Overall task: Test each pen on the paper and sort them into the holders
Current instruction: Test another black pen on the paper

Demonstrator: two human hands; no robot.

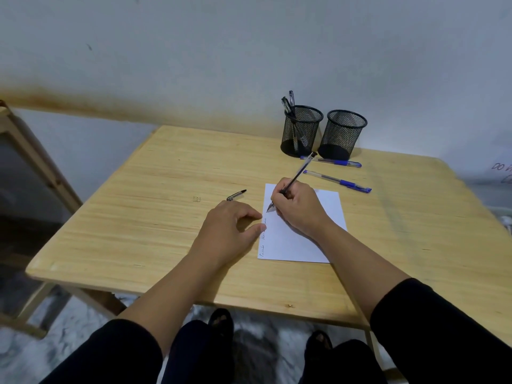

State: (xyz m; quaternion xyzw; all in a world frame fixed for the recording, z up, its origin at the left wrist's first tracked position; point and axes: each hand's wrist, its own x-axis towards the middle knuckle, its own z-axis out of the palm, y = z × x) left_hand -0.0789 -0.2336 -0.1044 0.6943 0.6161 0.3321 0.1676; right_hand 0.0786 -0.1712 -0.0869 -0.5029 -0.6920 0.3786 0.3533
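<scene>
Testing a pen [297,174] on the paper [300,236], near the middle of the wooden surface [138,206]. Right hand [297,209] pinching the pen low on the barrel, fingers [277,196] clamped around the dark grip section, tip touching the sheet close to its left edge, clear upper barrel tilting away toward the far right. Left hand [231,228] resting flat beside the sheet, fingers loosely curled and holding nothing, thumb tip touching the paper's left edge, likely pinning it.

Judging the pen: light, stiff, smooth plastic, likely slippery on the clear part, so gripping at the ribbed section just above the tip looks best. Judging the paper: thin, limp, apt to slide on the smooth wood unless pressed down at an edge. Some handwriting already showing along the left margin.

Lying left of the sheet, just beyond the left hand: a small dark cap [236,195]. Lying to the far right of the sheet: two blue pens, one [338,182] near the paper's corner, another [332,162] touching or almost touching the bases of the holders. Standing at the far edge, side by side: the left holder [302,131], carrying a few dark pens, and the right holder [343,134], appearing empty. Mesh holders looking light and easy to tip, so dropping pens in gently from above seems wise.
</scene>
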